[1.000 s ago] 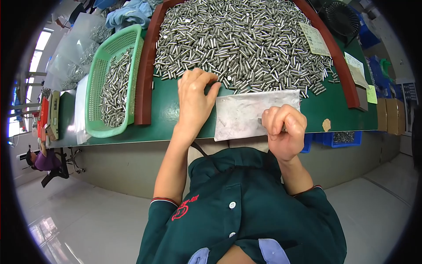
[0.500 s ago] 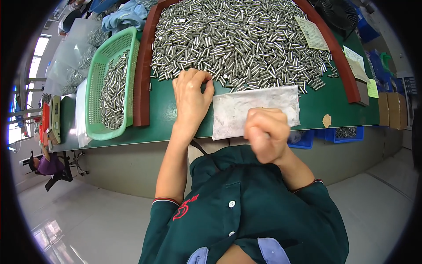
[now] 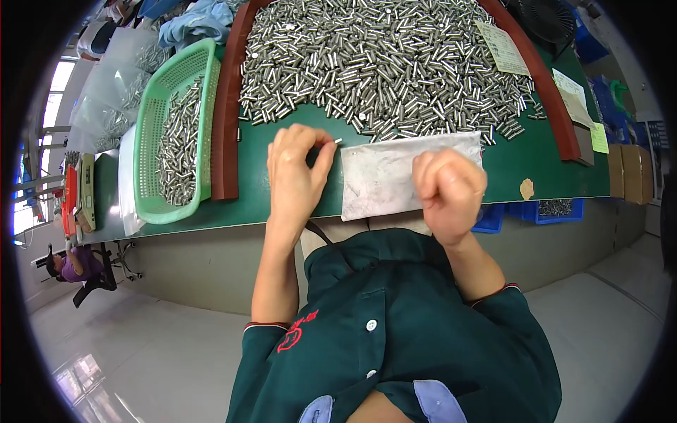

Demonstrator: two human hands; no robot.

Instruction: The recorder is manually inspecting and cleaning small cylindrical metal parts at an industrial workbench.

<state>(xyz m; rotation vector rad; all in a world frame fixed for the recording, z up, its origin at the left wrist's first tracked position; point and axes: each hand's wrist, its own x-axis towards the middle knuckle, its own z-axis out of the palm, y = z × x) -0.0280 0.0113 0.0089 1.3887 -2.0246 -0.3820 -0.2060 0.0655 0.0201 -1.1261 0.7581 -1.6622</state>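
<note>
Your left grip [image 3: 293, 166] pinches a pin [image 3: 338, 142]; your right grip [image 3: 450, 194] curls, its hold unclear; pin heap [image 3: 395, 67] ahead, green basket [image 3: 206, 137] left.

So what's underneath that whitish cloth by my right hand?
Green tabletop borders the whitish cloth, with metal pins along its far edge; whatever lies directly beneath is covered.

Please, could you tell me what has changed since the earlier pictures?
The left hand drew back from the edge of the pin pile, toward the person, with a metal pin now visible in its grasp. The curled right hand dipped leftward, then returned over the white cloth. Cloth and green basket stayed in place.
</note>
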